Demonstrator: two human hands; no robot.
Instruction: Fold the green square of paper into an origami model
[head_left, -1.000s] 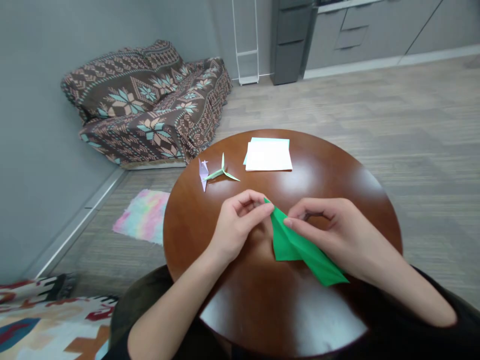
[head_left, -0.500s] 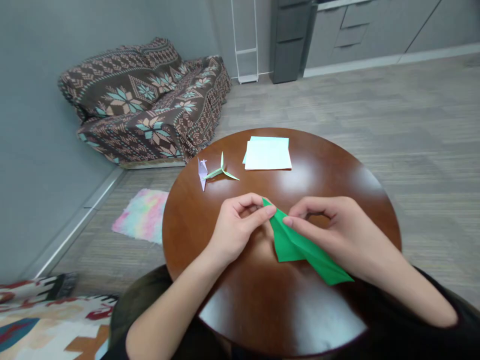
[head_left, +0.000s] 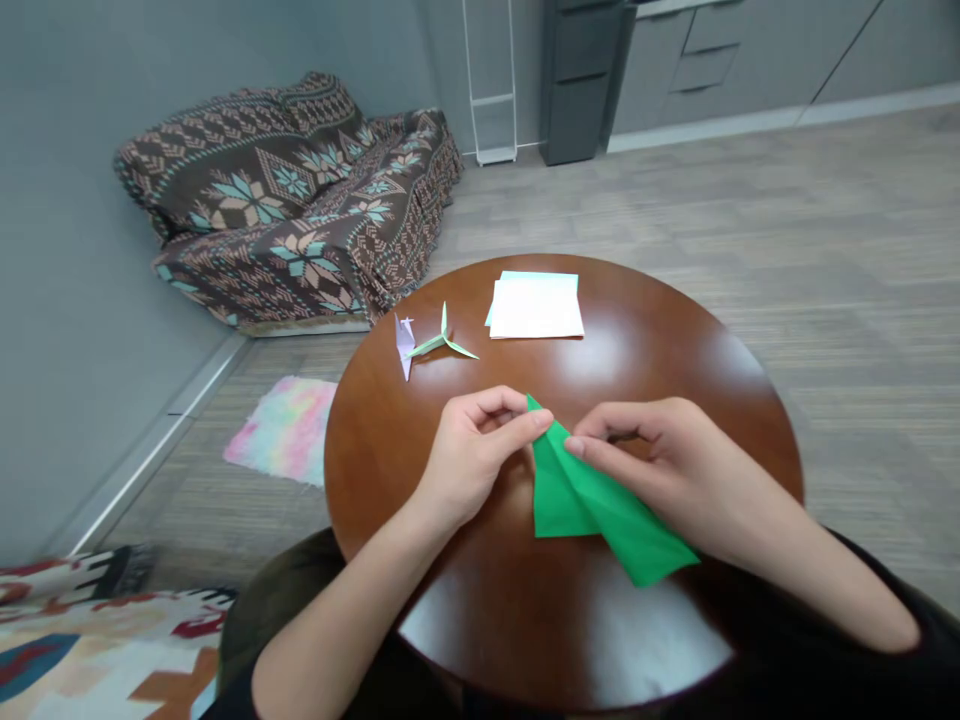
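A creased sheet of green origami paper (head_left: 600,505) is held up over the brown round table (head_left: 660,360). Its top corner is pinched between thumb and fingers of my left hand (head_left: 480,445). My right hand (head_left: 667,470) grips the upper right edge, thumb on the near side, a short gap from the left thumb. Two flaps of the paper hang downward, one toward the left and one toward the lower right. The right hand covers part of the far edge.
Beyond the hands lie a stack of pale paper sheets (head_left: 536,308), a light green folded paper figure (head_left: 444,340) and a purple folded paper figure (head_left: 404,347). A cloth-covered sofa (head_left: 300,210) and a fluffy pastel mat (head_left: 285,430) are off to the left.
The green paper has tilted and opened out, its lower flaps swinging down and to the left. Both hands keep their pinch, the right having shifted very slightly.
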